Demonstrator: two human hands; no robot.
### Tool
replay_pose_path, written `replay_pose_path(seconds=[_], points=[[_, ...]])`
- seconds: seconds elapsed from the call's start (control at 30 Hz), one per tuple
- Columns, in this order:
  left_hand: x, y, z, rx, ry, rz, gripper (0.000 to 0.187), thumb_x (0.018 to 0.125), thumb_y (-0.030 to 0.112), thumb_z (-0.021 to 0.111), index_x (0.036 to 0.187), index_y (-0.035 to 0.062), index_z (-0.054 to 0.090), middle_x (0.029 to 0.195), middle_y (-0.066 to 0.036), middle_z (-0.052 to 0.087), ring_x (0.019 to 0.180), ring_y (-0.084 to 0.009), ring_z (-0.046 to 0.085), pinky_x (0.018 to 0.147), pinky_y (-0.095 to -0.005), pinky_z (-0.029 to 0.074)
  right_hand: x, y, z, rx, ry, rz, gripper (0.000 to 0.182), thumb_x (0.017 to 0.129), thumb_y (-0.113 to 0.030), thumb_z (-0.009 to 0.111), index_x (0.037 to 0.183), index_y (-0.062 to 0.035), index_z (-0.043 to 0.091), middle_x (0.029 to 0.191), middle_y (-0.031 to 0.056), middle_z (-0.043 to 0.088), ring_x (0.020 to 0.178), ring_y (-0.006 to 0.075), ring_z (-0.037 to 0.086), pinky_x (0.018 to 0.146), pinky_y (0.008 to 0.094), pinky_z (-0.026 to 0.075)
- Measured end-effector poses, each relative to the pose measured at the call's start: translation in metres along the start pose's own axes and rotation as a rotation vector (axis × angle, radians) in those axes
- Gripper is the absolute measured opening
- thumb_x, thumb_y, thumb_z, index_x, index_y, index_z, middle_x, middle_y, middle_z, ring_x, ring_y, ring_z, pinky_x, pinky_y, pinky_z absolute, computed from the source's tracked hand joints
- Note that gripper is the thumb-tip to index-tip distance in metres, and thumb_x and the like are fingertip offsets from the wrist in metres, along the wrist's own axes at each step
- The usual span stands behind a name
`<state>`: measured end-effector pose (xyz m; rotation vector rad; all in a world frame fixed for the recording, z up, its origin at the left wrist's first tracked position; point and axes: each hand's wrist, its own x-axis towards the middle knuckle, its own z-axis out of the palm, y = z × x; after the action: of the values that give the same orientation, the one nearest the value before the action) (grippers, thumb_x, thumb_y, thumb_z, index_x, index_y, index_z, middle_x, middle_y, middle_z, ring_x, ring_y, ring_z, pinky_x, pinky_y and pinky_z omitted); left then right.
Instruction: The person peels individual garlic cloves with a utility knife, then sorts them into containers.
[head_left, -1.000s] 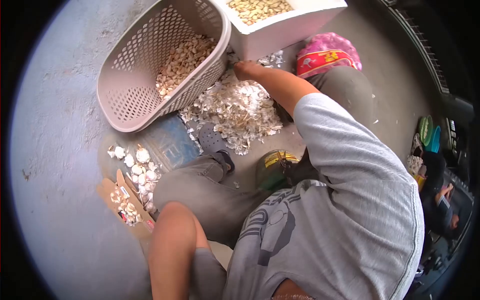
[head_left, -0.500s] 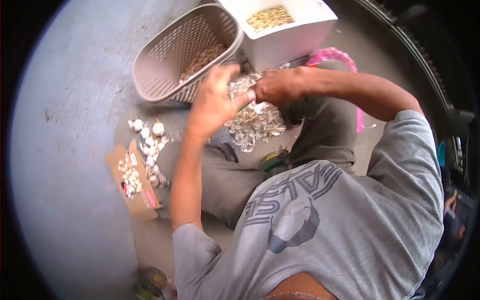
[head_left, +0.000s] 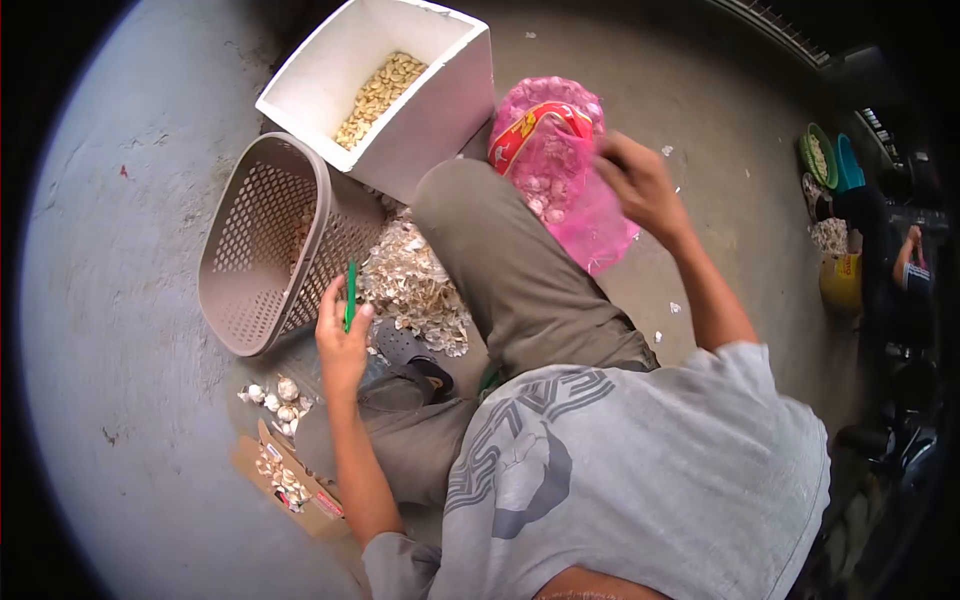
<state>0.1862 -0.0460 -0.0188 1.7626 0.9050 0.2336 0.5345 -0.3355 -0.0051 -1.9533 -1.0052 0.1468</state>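
Observation:
My left hand (head_left: pixel 343 335) is closed around a slim green tool (head_left: pixel 350 297), held upright between thumb and fingers; its working end cannot be made out. Beside that hand lies a heap of garlic skins (head_left: pixel 415 280). My right hand (head_left: pixel 640 185), slightly blurred, is at the edge of a pink mesh bag (head_left: pixel 590 235) of garlic bulbs with a red label. Its fingers look apart and bent, with nothing visible in them. White garlic bulbs (head_left: pixel 287 400) lie on the floor at the left, near a flattened cardboard piece (head_left: pixel 325 515) bearing loose cloves.
A beige perforated basket (head_left: pixel 320 250) stands beyond my left hand. Behind it is a white foam box (head_left: pixel 425 130) with peeled cloves (head_left: pixel 380 100) inside. My bent knee (head_left: pixel 465 195) rises between the skins and the bag. At the far right are a green basin (head_left: pixel 818 155) and another person's arm (head_left: pixel 912 245).
My hands were close together over the skins and have separated. The right one has moved right to the pink bag; the left has drawn back with the green tool. The view has shifted right.

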Motion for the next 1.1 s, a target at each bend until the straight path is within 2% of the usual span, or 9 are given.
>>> replay_pose_path(seconds=[0.03, 0.13, 0.27, 0.37, 0.4, 0.5, 0.57, 0.77, 1.1], points=[[0.000, -0.005, -0.001, 0.043, 0.001, -0.011, 0.062, 0.096, 0.009, 0.070, 0.152, 0.0046, 0.044, 0.090, -0.003, 0.065, 0.068, -0.0073, 0.055, 0.055, -0.0240, 0.046, -0.034, 0.050, -0.015, -0.018, 0.005, 0.174, 0.012, 0.092, -0.008, 0.066, 0.090, 0.0028, 0.062, 0.072, 0.0087, 0.061, 0.063, 0.0169, 0.053, 0.059, 0.0317, 0.044], [0.003, -0.004, 0.003, 0.266, -0.037, -0.018, 0.057, 0.096, 0.013, 0.070, 0.148, 0.0040, 0.049, 0.083, -0.009, 0.064, 0.067, -0.0164, 0.059, 0.062, -0.0314, 0.051, -0.161, 0.194, -0.030, 0.321, -0.139, 0.941, 0.015, 0.092, -0.015, 0.069, 0.089, -0.0009, 0.068, 0.076, 0.0049, 0.067, 0.066, 0.0192, 0.066, 0.057, 0.0328, 0.051], [0.022, -0.006, 0.021, 0.660, -0.073, 0.072, 0.057, 0.093, 0.010, 0.070, 0.145, 0.0032, 0.048, 0.085, -0.022, 0.067, 0.078, -0.0330, 0.068, 0.073, -0.0445, 0.052, -0.242, 0.288, 0.055, 0.874, 0.320, 1.295, 0.029, 0.099, -0.023, 0.065, 0.115, 0.0010, 0.065, 0.100, 0.0120, 0.071, 0.090, 0.0272, 0.072, 0.074, 0.0414, 0.061], [0.033, -0.030, 0.036, 0.797, -0.114, 0.081, 0.055, 0.092, 0.013, 0.071, 0.143, 0.0040, 0.050, 0.096, -0.030, 0.069, 0.094, -0.0498, 0.066, 0.078, -0.0546, 0.050, -0.202, 0.364, 0.147, 1.507, 0.543, 1.244, 0.047, 0.102, -0.021, 0.059, 0.139, 0.0057, 0.050, 0.131, 0.0230, 0.059, 0.125, 0.0392, 0.058, 0.106, 0.0531, 0.052], [0.035, -0.034, 0.040, 0.841, -0.146, 0.097, 0.055, 0.093, 0.013, 0.070, 0.143, 0.0049, 0.050, 0.097, -0.029, 0.070, 0.093, -0.0490, 0.067, 0.078, -0.0550, 0.050, -0.146, 0.335, 0.168, 1.433, 0.393, 1.215, 0.053, 0.104, -0.023, 0.056, 0.146, 0.0054, 0.043, 0.144, 0.0267, 0.050, 0.130, 0.0423, 0.053, 0.109, 0.0568, 0.050], [0.036, -0.048, 0.049, 0.936, -0.225, 0.108, 0.056, 0.092, 0.011, 0.068, 0.145, 0.0072, 0.049, 0.102, -0.026, 0.071, 0.092, -0.0469, 0.068, 0.078, -0.0553, 0.052, -0.031, 0.281, 0.206, 1.172, -0.196, 0.926, 0.054, 0.100, -0.026, 0.065, 0.144, 0.0004, 0.049, 0.124, 0.0266, 0.064, 0.109, 0.0368, 0.067, 0.093, 0.0498, 0.058], [0.035, -0.051, 0.052, 0.921, -0.244, 0.113, 0.054, 0.092, 0.011, 0.068, 0.143, 0.0070, 0.050, 0.104, -0.026, 0.071, 0.093, -0.0467, 0.068, 0.079, -0.0553, 0.053, 0.021, 0.268, 0.218, 0.784, -0.341, 0.823, 0.051, 0.100, -0.026, 0.065, 0.141, 0.0004, 0.051, 0.120, 0.0254, 0.065, 0.106, 0.0349, 0.067, 0.090, 0.0481, 0.058], [0.038, -0.057, 0.053, 0.869, -0.256, 0.081, 0.046, 0.092, 0.011, 0.069, 0.136, 0.0055, 0.057, 0.109, -0.026, 0.070, 0.097, -0.0459, 0.068, 0.082, -0.0533, 0.054, 0.078, 0.308, 0.240, 0.110, -0.205, 0.739, 0.043, 0.100, -0.026, 0.065, 0.132, 0.0006, 0.055, 0.109, 0.0217, 0.066, 0.094, 0.0292, 0.066, 0.080, 0.0431, 0.057], [0.047, -0.053, 0.052, 0.800, -0.198, 0.113, 0.042, 0.092, 0.009, 0.069, 0.132, 0.0048, 0.060, 0.113, -0.026, 0.069, 0.100, -0.0465, 0.068, 0.084, -0.0515, 0.055, 0.051, 0.310, 0.211, 0.056, -0.083, 0.775, 0.032, 0.100, -0.027, 0.066, 0.116, 0.0008, 0.062, 0.090, 0.0156, 0.068, 0.075, 0.0197, 0.065, 0.063, 0.0349, 0.055]])
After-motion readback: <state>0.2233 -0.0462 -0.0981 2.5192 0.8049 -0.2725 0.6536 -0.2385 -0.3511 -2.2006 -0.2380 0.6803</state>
